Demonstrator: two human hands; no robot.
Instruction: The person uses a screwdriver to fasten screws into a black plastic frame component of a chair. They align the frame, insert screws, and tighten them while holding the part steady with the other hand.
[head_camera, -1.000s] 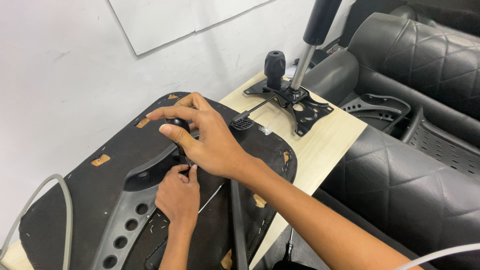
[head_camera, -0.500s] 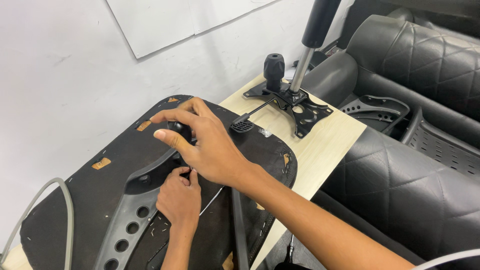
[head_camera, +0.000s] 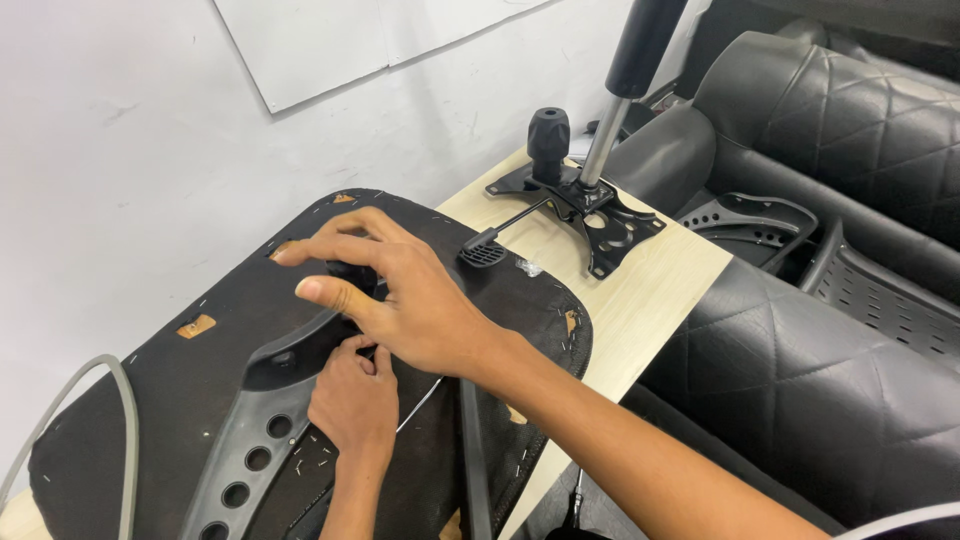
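The right hand (head_camera: 415, 300) lies flat, fingers spread; the left hand (head_camera: 352, 400) pinches just beneath it.

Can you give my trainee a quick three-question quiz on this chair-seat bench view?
1. True or false: the right hand lies spread on the upturned seat base.
2. Which stands on the wooden table beyond the seat: A) a drill, B) a black metal chair mechanism with a gas cylinder, C) a paint can?
3. What does the left hand touch?

Key
1. True.
2. B.
3. Its fingertips press at the black plastic bracket with round holes, just beneath the right hand.
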